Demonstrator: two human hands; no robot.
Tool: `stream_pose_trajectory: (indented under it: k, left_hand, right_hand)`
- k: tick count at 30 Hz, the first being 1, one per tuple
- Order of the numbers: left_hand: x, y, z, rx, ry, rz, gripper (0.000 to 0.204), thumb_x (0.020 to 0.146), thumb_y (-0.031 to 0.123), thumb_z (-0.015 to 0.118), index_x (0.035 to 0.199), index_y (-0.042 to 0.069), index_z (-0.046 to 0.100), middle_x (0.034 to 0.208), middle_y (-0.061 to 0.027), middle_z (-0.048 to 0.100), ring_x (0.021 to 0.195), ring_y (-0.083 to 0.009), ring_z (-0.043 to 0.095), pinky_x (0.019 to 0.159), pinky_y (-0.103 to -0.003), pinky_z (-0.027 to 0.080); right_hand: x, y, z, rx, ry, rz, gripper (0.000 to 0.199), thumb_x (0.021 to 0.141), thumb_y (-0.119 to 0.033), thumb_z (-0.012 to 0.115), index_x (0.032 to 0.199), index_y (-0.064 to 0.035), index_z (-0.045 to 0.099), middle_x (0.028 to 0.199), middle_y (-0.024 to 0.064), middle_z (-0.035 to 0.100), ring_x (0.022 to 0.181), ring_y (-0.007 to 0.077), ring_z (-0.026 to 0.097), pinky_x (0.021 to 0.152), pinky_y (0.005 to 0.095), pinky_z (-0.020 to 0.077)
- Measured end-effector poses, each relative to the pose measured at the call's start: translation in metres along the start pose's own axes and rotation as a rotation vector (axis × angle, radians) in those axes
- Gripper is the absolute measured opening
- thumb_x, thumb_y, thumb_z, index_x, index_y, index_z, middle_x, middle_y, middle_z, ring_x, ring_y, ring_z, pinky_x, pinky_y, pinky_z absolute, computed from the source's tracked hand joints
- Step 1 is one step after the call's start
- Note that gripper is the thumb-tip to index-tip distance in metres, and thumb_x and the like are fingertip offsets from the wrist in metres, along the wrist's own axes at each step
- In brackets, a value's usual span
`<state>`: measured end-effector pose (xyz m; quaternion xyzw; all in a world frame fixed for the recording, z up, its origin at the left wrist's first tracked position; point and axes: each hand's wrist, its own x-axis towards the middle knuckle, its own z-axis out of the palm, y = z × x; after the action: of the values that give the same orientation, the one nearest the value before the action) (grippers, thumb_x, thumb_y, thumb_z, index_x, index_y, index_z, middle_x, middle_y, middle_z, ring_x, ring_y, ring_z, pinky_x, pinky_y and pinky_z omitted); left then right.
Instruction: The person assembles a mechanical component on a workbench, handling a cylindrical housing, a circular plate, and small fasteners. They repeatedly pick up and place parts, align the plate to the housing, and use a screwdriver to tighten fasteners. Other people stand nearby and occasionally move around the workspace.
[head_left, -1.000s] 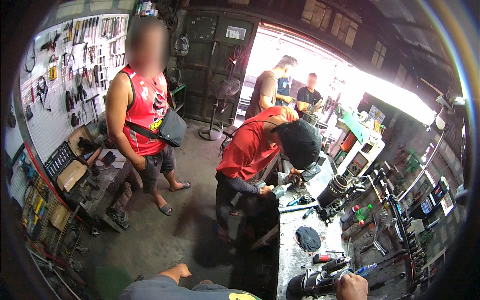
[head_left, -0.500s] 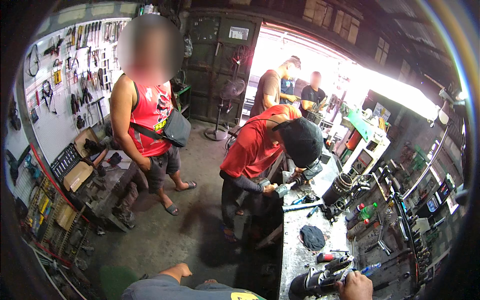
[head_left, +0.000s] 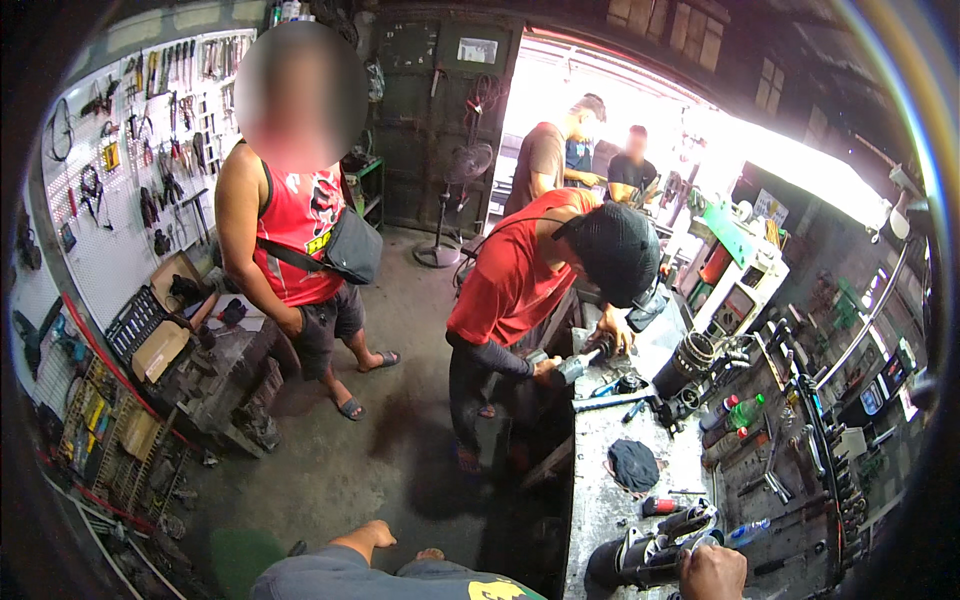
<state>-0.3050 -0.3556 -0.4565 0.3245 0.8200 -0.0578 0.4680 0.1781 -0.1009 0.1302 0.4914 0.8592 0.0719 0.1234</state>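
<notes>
The right hand (head_left: 712, 573) shows at the lower edge, knuckles up, closed over the end of a dark cylindrical machine part (head_left: 640, 555) that lies on its side at the near end of the tabletop (head_left: 600, 500). The left hand (head_left: 375, 535) hangs released and empty over the floor, well apart from the tabletop, beside the person's knee.

To do this well, the part looks heavy and round enough to roll, so the grip wants to stay firm and low. The free hand would serve better brought across to steady the black end of the cylinder before any turning or lifting.

Just beyond the part lie a red-handled screwdriver (head_left: 660, 505) and a dark cloth (head_left: 633, 465), both near enough to be swept off if the cylinder shifts. Along the right edge of the tabletop stand a green-capped bottle (head_left: 745, 410) and a row of wrenches (head_left: 800, 440), crowding that side.

At the far end a co-worker in a red shirt (head_left: 510, 280) bends over the tabletop with a power tool (head_left: 580, 362), next to a ribbed engine cylinder (head_left: 690, 365). Another person in a red vest (head_left: 300, 240) stands on the floor by the tool wall (head_left: 130, 130).
</notes>
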Motion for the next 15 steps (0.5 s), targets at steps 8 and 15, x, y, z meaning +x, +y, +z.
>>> stream_pose_trajectory:
  k: [8,15]
  left_hand:
    - [0.008,-0.009,-0.003,0.052,-0.052,-0.01,0.072,0.099,0.053,0.076,0.151,0.003,0.067,0.163,-0.0215,0.058,0.15,-0.0429,0.055,0.123,-0.052,0.046]
    - [0.005,0.002,-0.023,0.062,-0.008,0.062,0.073,0.101,0.054,0.072,0.154,0.004,0.064,0.166,-0.0203,0.055,0.153,-0.0406,0.052,0.124,-0.051,0.045]
  right_hand:
    - [0.004,-0.003,0.005,0.055,0.233,-0.09,0.018,0.099,-0.025,0.072,0.097,-0.0068,0.07,0.098,0.0167,0.075,0.088,0.0397,0.074,0.077,0.0504,0.0604]
    - [0.008,0.007,0.015,0.037,0.367,-0.185,0.015,0.099,-0.021,0.069,0.092,-0.0074,0.07,0.092,0.0158,0.074,0.082,0.0382,0.074,0.075,0.0488,0.0612]
